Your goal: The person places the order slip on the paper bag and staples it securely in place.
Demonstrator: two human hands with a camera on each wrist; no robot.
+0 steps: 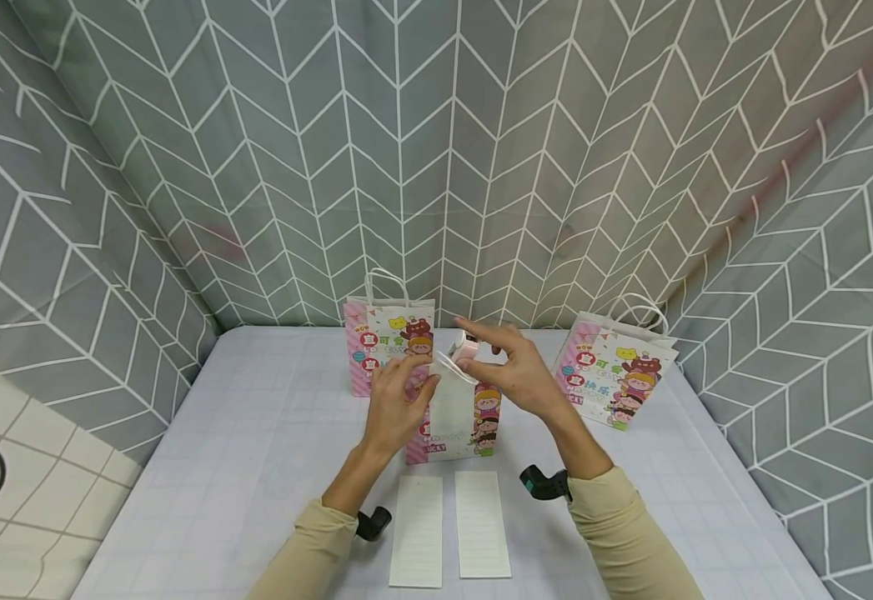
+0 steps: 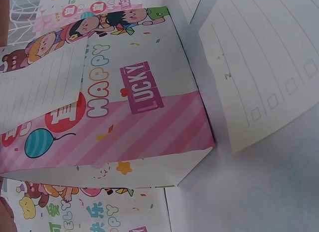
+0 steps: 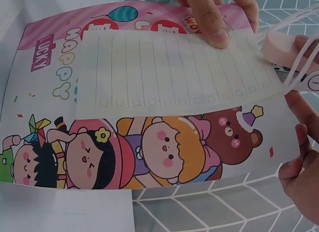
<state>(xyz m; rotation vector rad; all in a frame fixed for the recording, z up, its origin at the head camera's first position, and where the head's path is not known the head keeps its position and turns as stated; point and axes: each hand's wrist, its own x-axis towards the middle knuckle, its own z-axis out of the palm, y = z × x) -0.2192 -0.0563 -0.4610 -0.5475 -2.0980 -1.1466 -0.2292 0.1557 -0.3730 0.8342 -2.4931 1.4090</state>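
Observation:
My left hand (image 1: 394,402) holds a lined paper slip (image 1: 451,412) flat against the front of a paper gift bag (image 1: 487,417), its thumb on the slip in the right wrist view. The bag has pink stripes and cartoon characters (image 3: 164,147), with white cord handles (image 3: 301,57) at its top. My right hand (image 1: 514,367) grips a small pink and white stapler (image 1: 465,344) at the bag's top edge, by the end of the slip. The handles pass in front of the stapler. Part of the left fingers is hidden behind the bag.
Two more lined slips, a left one (image 1: 417,533) and a right one (image 1: 483,525), lie on the white table (image 1: 256,433) in front of the bag. A matching bag (image 1: 361,342) stands behind at left, another (image 1: 601,367) at right. A patterned curtain (image 1: 421,167) hangs behind.

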